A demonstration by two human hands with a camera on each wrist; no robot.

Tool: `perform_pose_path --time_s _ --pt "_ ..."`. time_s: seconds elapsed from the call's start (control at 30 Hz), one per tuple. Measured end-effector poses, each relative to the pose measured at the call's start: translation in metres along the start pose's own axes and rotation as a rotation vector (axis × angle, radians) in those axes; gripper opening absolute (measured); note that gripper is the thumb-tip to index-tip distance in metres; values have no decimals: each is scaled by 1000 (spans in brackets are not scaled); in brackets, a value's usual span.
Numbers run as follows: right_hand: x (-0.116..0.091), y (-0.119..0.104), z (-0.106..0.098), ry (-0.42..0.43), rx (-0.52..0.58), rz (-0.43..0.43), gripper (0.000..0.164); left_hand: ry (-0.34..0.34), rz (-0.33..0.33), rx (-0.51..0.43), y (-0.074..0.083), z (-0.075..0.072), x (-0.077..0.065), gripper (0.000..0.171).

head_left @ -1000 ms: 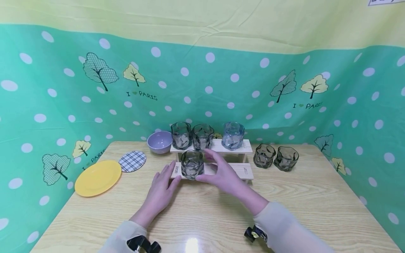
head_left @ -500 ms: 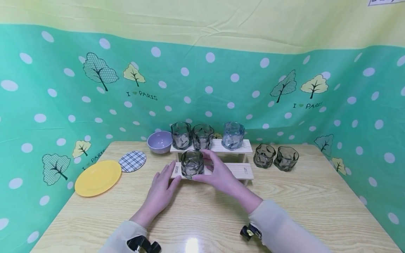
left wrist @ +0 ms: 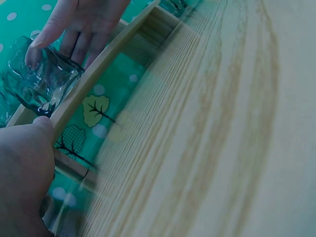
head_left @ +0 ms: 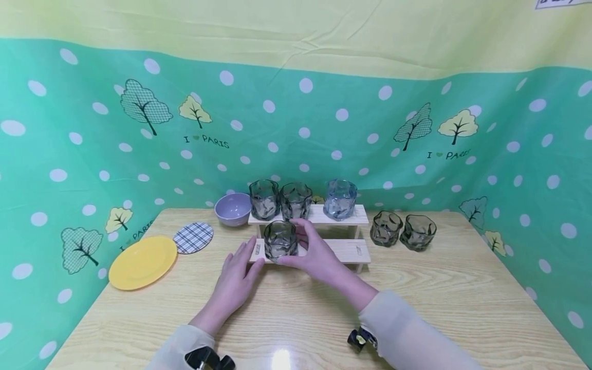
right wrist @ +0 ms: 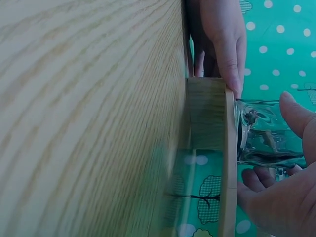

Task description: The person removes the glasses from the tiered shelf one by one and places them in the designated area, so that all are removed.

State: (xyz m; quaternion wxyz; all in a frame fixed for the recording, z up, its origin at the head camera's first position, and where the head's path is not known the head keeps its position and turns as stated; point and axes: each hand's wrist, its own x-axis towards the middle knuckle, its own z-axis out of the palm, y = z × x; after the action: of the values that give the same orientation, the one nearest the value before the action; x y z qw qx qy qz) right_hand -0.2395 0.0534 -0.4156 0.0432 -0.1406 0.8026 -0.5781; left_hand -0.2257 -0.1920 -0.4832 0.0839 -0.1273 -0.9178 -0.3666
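Observation:
A smoky grey faceted drinking glass (head_left: 280, 240) stands upright toward the left end of the lower tier of a two-step wooden shelf (head_left: 339, 251). My right hand (head_left: 319, 257) holds this glass from the right, thumb at its front and fingers behind. In the right wrist view, thumb and fingers lie on opposite sides of the glass (right wrist: 264, 136). My left hand (head_left: 233, 281) grips the lower tier's left end; its thumb presses the board's front edge beside the glass in the left wrist view. Two more grey glasses (head_left: 264, 200) and a bluish glass (head_left: 340, 200) stand on the upper tier.
Two dark grey glasses (head_left: 418, 233) stand on the table (head_left: 296, 318) right of the shelf. To its left are a purple bowl (head_left: 233, 209), a round checked coaster (head_left: 193, 237) and a yellow plate (head_left: 143, 262). A green dotted cloth (head_left: 208, 169) hangs behind.
My right hand has moved slightly left, its thumb and fingers coming further round the grey glass. My left hand has stayed at the shelf's end, and the glass has hardly moved.

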Motion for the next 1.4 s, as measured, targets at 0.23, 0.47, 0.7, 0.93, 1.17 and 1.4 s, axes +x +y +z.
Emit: perform_pose_path --time_s 0.23,0.47,0.7,0.93,1.17,1.4 --pt "1 1 4 18 -15 -8 101 1 -2 5 0 0 0 69" --pt "3 1 6 29 12 -34 98 7 5 7 0 0 0 68" --pt "3 1 7 37 13 -40 95 0 -3 7 0 0 0 69" --pt "2 -2 8 50 -1 -23 94 1 -1 11 1 0 0 69" --pt "3 -1 9 58 9 -32 93 5 5 11 0 0 0 69" --pt "2 -3 9 65 11 -13 90 4 9 18 0 0 0 69"
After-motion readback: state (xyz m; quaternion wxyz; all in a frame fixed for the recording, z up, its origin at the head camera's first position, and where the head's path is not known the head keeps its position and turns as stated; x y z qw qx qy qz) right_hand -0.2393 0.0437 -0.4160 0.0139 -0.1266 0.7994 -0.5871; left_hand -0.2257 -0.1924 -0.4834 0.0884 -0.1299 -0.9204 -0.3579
